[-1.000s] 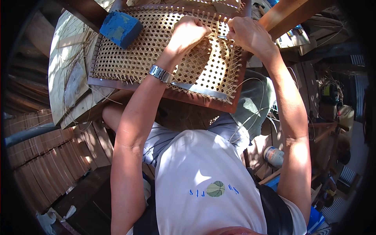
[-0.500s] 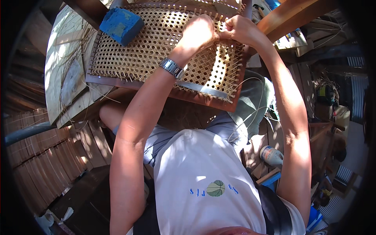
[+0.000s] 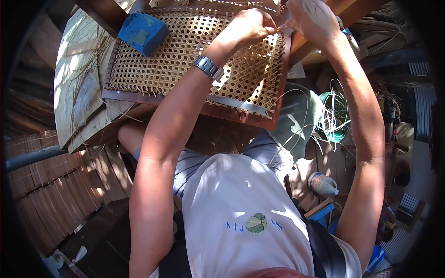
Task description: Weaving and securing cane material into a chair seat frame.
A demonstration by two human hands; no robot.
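A woven cane panel (image 3: 162, 60) with rows of holes is stretched in a brown wooden frame (image 3: 232, 114), with short pegs standing along its edges. Over the panel's far right corner, my left hand (image 3: 252, 27) is closed, its thumb and fingertips pinched at the frame's edge. What they grip is too small to make out. Just right of it and a little higher, my right hand (image 3: 317, 21) is closed with its fingertips turned toward the left ones. Its hold is hidden by the hand itself. A blue block (image 3: 143, 33) with worn patches rests on the panel's far left corner.
Wooden bars rise at the far left (image 3: 104, 16) and far right of the frame. Loose cane strands lie on the board (image 3: 76, 88) at left. A coil of green and pale strands (image 3: 334, 118) and a white jug (image 3: 323, 184) are at right.
My right hand has moved up and to the right, off the panel's corner. My left hand has shifted slightly right toward the frame's edge. The blue block has stayed put.
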